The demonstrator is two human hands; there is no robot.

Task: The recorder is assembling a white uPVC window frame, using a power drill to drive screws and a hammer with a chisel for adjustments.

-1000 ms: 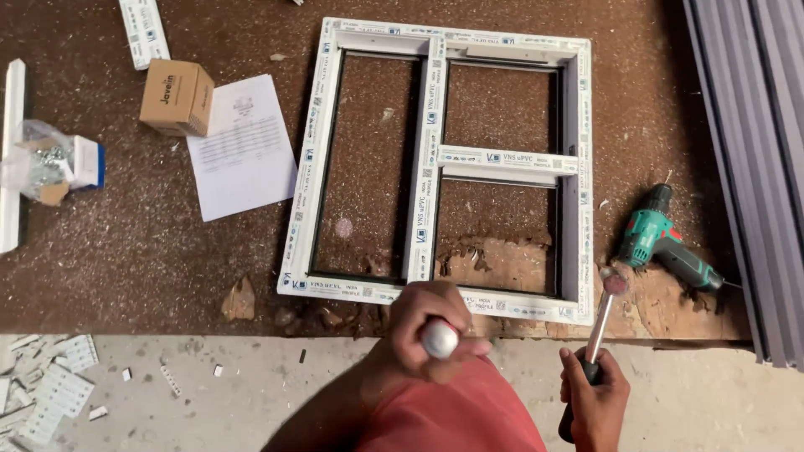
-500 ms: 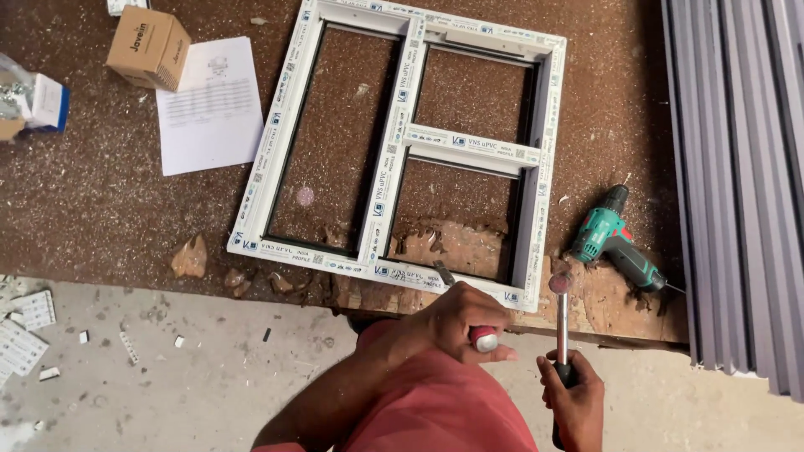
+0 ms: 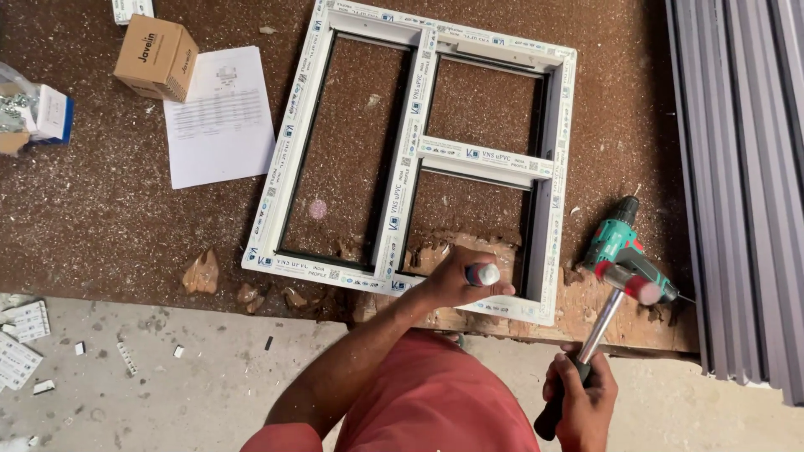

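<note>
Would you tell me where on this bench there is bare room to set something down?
Bare board lies between the paper sheet and the chipped bench edge, left of the white window frame, and inside its tall left opening. It is crowded near the drill, hammer and grey profiles.

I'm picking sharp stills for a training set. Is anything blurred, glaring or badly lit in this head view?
Head view: light is soft and even, no harsh shadows or glare. The white window frame and paper sheet are crisp. Only the hammer head in the right hand looks slightly smeared; the left hand gripping a tool handle is sharp.
</note>
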